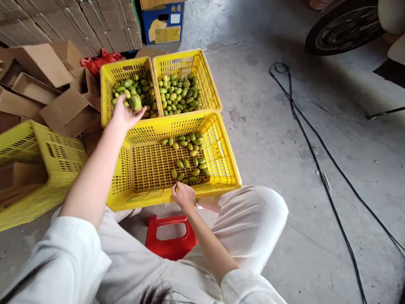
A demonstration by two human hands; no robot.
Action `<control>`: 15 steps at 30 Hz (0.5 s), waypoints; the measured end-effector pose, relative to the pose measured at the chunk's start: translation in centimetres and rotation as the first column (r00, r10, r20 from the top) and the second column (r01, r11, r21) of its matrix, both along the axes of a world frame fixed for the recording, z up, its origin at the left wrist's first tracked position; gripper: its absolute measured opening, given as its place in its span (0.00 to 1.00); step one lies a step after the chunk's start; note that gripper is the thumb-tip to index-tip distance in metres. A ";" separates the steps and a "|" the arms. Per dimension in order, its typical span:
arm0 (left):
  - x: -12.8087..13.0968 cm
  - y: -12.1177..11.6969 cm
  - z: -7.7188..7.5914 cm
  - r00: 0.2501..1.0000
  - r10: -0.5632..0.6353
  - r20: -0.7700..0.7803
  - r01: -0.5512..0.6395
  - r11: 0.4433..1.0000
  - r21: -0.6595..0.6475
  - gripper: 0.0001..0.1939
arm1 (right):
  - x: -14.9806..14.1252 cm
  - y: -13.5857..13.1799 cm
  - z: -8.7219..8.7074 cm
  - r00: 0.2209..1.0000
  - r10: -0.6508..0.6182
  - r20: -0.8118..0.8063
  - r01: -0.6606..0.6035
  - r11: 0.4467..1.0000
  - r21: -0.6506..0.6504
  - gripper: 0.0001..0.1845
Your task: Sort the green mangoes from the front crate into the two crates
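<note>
My left hand reaches over the back left yellow crate. Between its thumb and curled fingers is a green oval fruit, larger-looking than the others below. That crate holds many green and yellowish oval fruits. Closed over the near rim of the front yellow crate is my right hand. Loose green fruits lie in the right part of this front crate, and its mesh floor shows on the left.
Another yellow crate of green fruits stands at the back right. Cardboard boxes and a yellow crate lie left. A red plastic stool is between my legs. A black cable and a wheel are right.
</note>
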State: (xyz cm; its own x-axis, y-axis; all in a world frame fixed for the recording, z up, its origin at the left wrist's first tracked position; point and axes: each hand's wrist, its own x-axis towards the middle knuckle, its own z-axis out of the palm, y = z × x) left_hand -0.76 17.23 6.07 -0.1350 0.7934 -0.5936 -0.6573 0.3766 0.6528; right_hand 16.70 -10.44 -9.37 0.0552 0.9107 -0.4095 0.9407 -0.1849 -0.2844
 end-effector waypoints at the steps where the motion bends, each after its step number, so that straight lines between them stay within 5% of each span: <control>1: -0.2 1.4 0.4 1.000 -0.022 -0.004 0.022 0.999 0.027 0.17 | 0.0 0.0 -0.1 1.000 -0.002 -0.004 0.002 1.000 0.017 0.17; 4: -0.2 2.9 -1.8 0.998 0.015 -0.062 -0.020 0.996 -0.084 0.11 | 0.0 -0.1 -0.6 1.000 -0.003 -0.016 0.004 0.998 0.064 0.15; 6: 0.4 2.1 -5.4 0.989 -0.023 -0.144 -0.003 0.983 -0.182 0.07 | 0.0 -0.2 -1.0 1.000 -0.004 -0.011 0.005 0.994 0.109 0.14; 8: 1.2 0.6 -9.7 0.930 -0.224 -0.292 0.127 0.940 -0.316 0.08 | 0.1 -0.5 -1.5 1.000 -0.004 -0.002 0.004 0.986 0.165 0.13; 11: 2.5 -1.7 -15.6 0.868 -0.338 -0.364 0.169 0.890 -0.424 0.10 | 0.1 -0.9 -2.0 1.000 0.001 0.005 -0.002 0.965 0.262 0.11; 15: 4.1 -4.6 -21.6 0.713 -0.521 -0.469 0.274 0.823 -0.498 0.05 | 0.2 -1.3 -2.3 1.000 0.004 -0.007 -0.001 0.937 0.351 0.09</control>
